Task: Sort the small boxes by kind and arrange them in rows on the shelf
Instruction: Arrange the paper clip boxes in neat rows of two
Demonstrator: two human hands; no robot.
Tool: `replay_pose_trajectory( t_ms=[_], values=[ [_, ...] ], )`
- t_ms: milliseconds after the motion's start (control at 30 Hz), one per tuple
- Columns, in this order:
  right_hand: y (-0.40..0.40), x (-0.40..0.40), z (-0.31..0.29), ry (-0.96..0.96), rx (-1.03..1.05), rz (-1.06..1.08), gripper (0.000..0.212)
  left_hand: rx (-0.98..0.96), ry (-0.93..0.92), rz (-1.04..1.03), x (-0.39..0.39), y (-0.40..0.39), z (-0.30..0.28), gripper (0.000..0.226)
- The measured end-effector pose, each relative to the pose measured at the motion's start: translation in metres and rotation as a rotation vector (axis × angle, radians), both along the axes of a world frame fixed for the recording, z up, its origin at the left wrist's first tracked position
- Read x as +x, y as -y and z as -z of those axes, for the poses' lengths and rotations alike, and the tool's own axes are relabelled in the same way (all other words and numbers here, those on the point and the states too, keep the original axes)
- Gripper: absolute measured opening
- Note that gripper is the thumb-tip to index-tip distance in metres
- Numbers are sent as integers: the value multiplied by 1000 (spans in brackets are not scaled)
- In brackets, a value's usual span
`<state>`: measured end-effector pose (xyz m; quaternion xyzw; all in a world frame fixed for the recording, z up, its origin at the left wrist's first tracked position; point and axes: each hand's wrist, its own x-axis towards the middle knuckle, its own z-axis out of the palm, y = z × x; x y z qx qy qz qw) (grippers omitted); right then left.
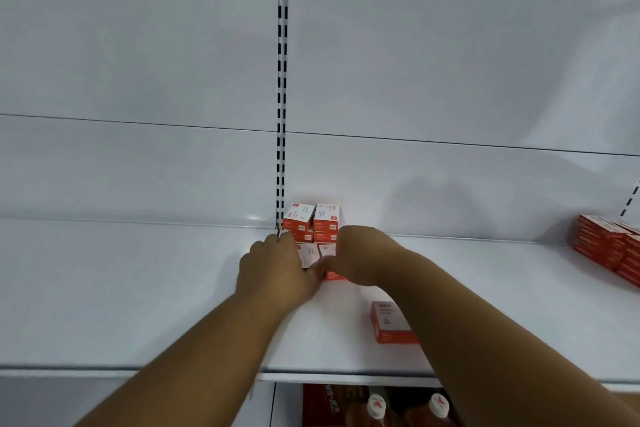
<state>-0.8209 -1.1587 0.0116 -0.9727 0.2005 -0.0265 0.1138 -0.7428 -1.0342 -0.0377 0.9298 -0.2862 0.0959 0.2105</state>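
Left hand (277,270): you are reaching it to the far middle of the shelf (138,288), its fingers lying against the left side of the front boxes (313,253); whether they are curling round a box is hidden, so I cannot tell.
Right hand (353,258): you are bringing it in from the right, knuckles up, pressing on the right side of the same front boxes; its grip is hidden too.
Hands together: they are sitting close, nearly touching, with the front boxes between them.
Back stack (311,220): red-and-white boxes are standing two wide and two high against the back wall, just right of the slotted upright (282,80).
Loose box (389,321): it is lying alone nearer to you, partly under your right forearm.
Far-right pile (609,246): flat red boxes are stacked at the right edge, well apart from the rest.
Below: two bottles (408,406) with white caps are showing under the shelf.
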Motion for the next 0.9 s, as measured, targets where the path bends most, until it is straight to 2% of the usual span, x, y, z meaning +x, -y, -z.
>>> replay_pose_trajectory(
  t_ms=[133, 300, 367, 467, 600, 733, 900],
  values=[
    [-1, 7, 0, -1, 35, 70, 35, -43, -18, 41, 3, -4, 2, 59],
    [1, 6, -2, -7, 87, 96, 16, -13, -3, 120, 1, -8, 3, 51],
    [2, 2, -4, -9, 80, 98, 20, -7, 15, 143, 2, -9, 4, 47],
    [2, -9, -5, -1, 77, 107, 12, -51, 14, 168, 3, -8, 6, 47],
    [11, -21, -3, -7, 75, 141, 25, -140, -20, 222, 5, -9, 4, 34],
    [24, -30, 2, -3, 105, 134, 37, -252, -160, 318, 6, -11, 3, 40],
    [32, -43, 5, 70, 138, 106, 43, -258, -155, 369, 2, -9, 1, 40]
  ],
)
